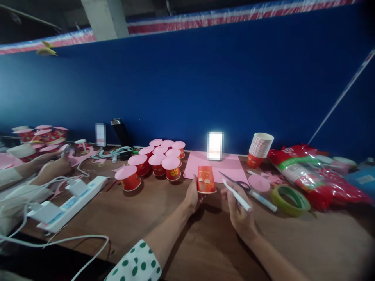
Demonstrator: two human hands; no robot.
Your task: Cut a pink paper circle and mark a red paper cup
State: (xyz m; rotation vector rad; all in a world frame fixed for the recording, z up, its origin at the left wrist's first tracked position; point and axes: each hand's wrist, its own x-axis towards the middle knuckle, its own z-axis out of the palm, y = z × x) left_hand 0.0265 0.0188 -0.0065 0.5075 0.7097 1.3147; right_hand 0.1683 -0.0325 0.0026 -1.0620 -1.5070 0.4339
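Note:
My left hand [192,195] is wrapped round the lower left side of a red paper cup [206,179], which is held upside down, its rim towards me. In my right hand [238,208] is a white marker pen [236,195], gripped like a pencil, its tip pointing towards the cup but apart from it. Just beyond that hand lie dark-handled scissors [243,185] and a pink paper disc [259,182]. Behind the cup, pink paper sheets [234,166] are spread on the table. To the left stand several upturned red cups [131,182] topped with pink discs [125,172].
On the right are stacked paper cups [261,146], a roll of tape [290,201], another pen [263,201] and red plastic packaging [304,171]. At left, a power strip [73,205] with white cables lies near a co-worker's hands [54,169]. A blue partition [187,86] borders the table [140,218].

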